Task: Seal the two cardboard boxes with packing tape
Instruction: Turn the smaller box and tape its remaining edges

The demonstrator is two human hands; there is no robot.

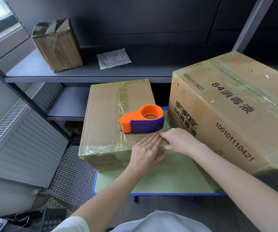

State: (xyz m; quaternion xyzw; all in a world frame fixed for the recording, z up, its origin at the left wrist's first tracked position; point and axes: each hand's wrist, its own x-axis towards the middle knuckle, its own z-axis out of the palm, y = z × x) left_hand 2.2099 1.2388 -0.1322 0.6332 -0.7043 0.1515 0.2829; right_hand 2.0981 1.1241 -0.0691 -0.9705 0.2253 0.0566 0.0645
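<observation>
Two hands meet at near right corner of small box [108, 114]. Left hand [145, 149] lies flat, fingers straight and together, pressing clear tape down over the top edge, thumb hanging on the near face. Right hand [181, 141] reaches in from the right, fingers stretched out, tips on the tape touching the left fingertips, thumb lower at the box's side; can't tell if it pinches tape or only presses.

Dispenser [141, 120], orange with purple guard, sits on the box top just beyond both sets of fingertips, nothing holding it. Long axis runs left-right across the box, cutter end left, roll end right. Right hand is nearer, its fingertips just below the purple guard; likely the hand to pick it up, a short reach forward.

Small box lies on left part of green table [160, 180], overhanging its left edge; top shows tape strips crossing. Big box [235, 104] stands on the right, just beside the right forearm, printed side facing the person, top seam glossy with tape. Step looks like smoothing a fresh strip; both boxes appear mostly sealed.

Further out: shelf [88, 72] behind holds a third taped box [57, 46] and a paper packet [114, 58], well apart from the work.
</observation>
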